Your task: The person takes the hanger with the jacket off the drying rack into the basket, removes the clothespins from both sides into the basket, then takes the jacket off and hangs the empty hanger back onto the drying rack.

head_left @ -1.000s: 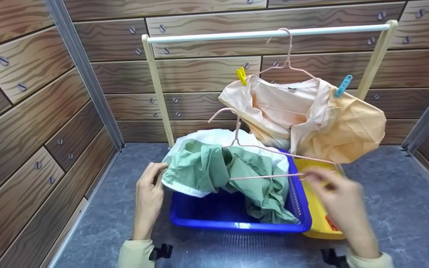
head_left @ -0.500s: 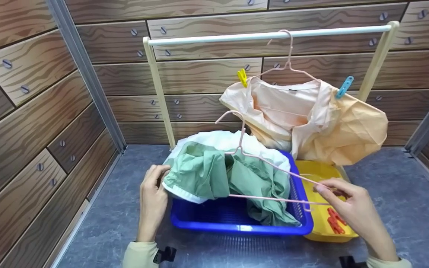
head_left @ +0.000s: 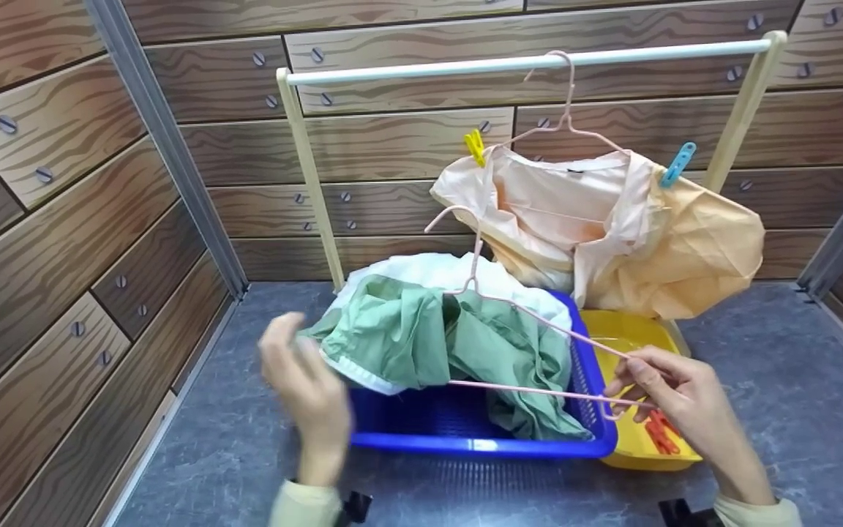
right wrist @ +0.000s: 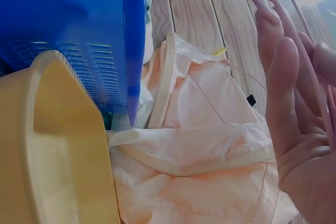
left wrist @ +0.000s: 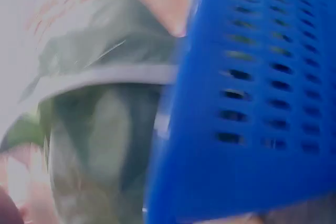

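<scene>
My right hand pinches the right end of a pink wire hanger between thumb and fingers. The hanger's left part runs inside a green garment with white trim, and its hook sticks up out of the neck. That garment lies bunched over a blue basket, with white cloth behind it. Just left of the garment, my left hand is blurred, its fingers loose and holding nothing visible. In the left wrist view, the green garment and the basket wall show blurred.
Behind the basket, a peach garment hangs on another pink hanger from a white rail. A yellow clip and a blue clip sit on it. Right of the basket, a yellow tub holds red clips.
My left hand has come off the green garment's left edge. My right hand has pulled the hanger's end down and right, then settled. The hanger's hook has shifted slightly right.
</scene>
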`<state>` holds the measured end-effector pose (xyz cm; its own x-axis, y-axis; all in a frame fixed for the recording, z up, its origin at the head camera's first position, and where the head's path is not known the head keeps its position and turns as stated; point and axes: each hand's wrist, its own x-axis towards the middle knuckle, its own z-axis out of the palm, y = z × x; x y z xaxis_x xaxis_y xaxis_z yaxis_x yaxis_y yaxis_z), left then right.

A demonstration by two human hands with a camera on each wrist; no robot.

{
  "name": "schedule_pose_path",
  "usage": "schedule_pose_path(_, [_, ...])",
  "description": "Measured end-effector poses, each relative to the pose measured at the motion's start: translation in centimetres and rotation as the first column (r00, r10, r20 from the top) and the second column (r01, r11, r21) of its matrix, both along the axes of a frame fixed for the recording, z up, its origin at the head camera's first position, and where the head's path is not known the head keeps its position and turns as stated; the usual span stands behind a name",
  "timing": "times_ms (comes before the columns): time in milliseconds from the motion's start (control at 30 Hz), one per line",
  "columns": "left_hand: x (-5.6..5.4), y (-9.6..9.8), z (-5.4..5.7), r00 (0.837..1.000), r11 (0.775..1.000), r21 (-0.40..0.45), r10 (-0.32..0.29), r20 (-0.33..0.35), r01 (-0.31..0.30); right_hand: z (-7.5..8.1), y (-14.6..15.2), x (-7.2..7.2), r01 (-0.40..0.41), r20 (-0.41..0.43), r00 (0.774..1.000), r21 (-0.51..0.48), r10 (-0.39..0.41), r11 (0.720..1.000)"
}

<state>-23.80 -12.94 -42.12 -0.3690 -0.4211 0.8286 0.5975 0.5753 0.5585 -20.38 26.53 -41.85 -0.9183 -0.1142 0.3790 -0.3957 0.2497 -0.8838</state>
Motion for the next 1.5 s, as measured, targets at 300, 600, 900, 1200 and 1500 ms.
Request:
schedule_pose_path(300, [0.8, 6.1, -2.0, 0.957, 0.852, -0.487, 0.272, 0.103, -0.189, -0.3, -0.7, 0.2, 0.0, -0.072, 0.997, -0.024, -0.002, 1.0])
schedule_pose_path(600, [0.3, 4.7, -1.8, 0.942, 0.875, -0.457, 0.274, 0.193, -0.161, 0.0, -0.3, 0.1, -0.103, -0.147, 0.985, -0.058, 0.093, 0.993])
schedule_pose_path(900, [-1.0, 2.7, -1.9, 0.95, 0.901, -0.409, 0.243, 0.195, -0.146, 0.0, 0.4, 0.0, -0.209, -0.204, 0.964, -0.177, 0.172, 0.962])
schedule_pose_path(1200, [-1.4, 1.8, -2.5, 0.988, 0.903, -0.424, 0.118, 0.095, -0.067, -0.4, 0.8, 0.1, -0.151, -0.197, 0.973, -0.125, 0.125, 0.981])
schedule_pose_path(1500, [-1.4, -0.1, -1.4, 0.989, 0.892, -0.427, -0.138, 0.06, 0.15, -0.1, 1.9, 0.1, -0.159, -0.161, 0.977, -0.109, 0.14, 0.981])
